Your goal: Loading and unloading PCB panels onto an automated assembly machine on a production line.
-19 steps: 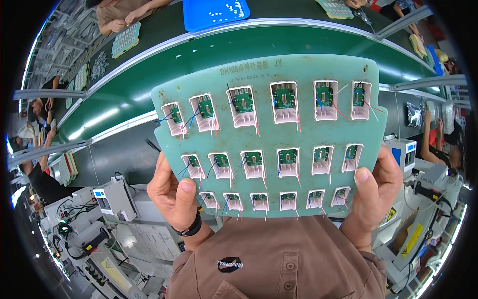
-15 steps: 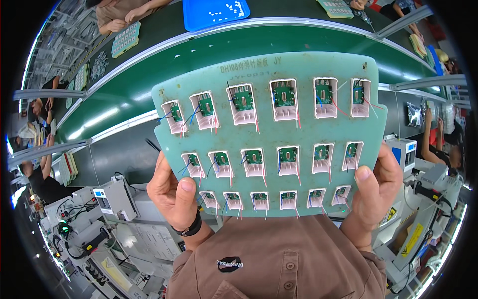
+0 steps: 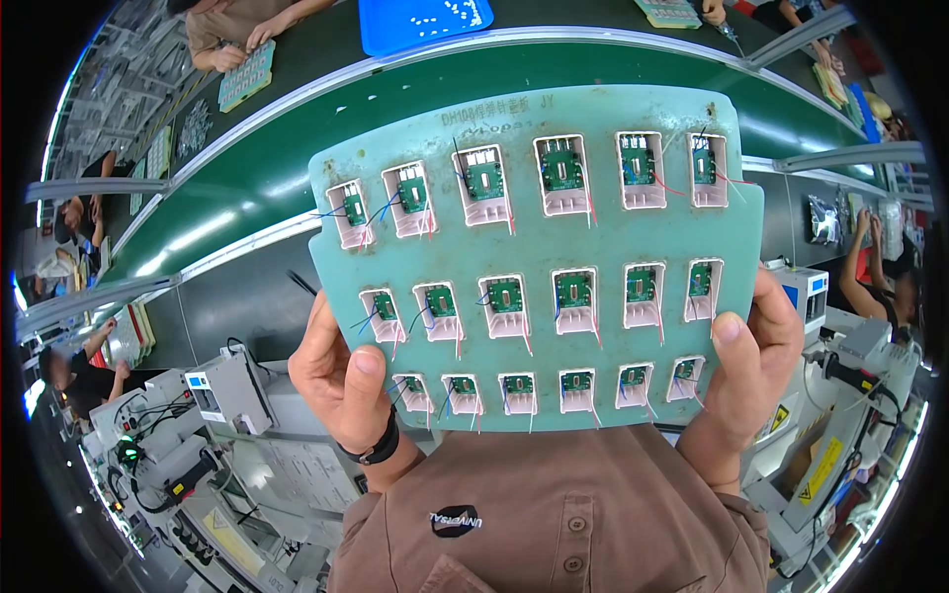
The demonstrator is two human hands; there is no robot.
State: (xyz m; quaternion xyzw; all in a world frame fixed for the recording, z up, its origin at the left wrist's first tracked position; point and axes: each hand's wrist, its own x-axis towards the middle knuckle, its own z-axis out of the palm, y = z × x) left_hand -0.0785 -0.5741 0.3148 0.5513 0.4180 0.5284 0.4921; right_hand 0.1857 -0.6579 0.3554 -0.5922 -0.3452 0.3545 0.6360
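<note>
Both hands hold up a pale green fixture board (image 3: pixel 534 243) in front of my chest. My left hand (image 3: pixel 346 381) grips its lower left edge, thumb on the face and fingers behind. My right hand (image 3: pixel 748 361) grips the lower right edge the same way. Three rows of white plastic housings sit in the board's cutouts. In each housing lies a small green circuit board (image 3: pixel 563 168), with thin red, white and blue or dark wires sticking out. The fingers behind the board are mostly hidden.
Beyond the board runs a green-sided conveyor line (image 3: pixel 395 124) with a blue tray (image 3: pixel 381 30) of small white parts. Another person's hands work over a similar board (image 3: pixel 245 77) at the far left. Grey machines (image 3: pixel 229 390) with cables flank me.
The fixture board has tilted slightly, its far edge shifting up in view, so the housings show at a different angle. Both hands keep their grip.
</note>
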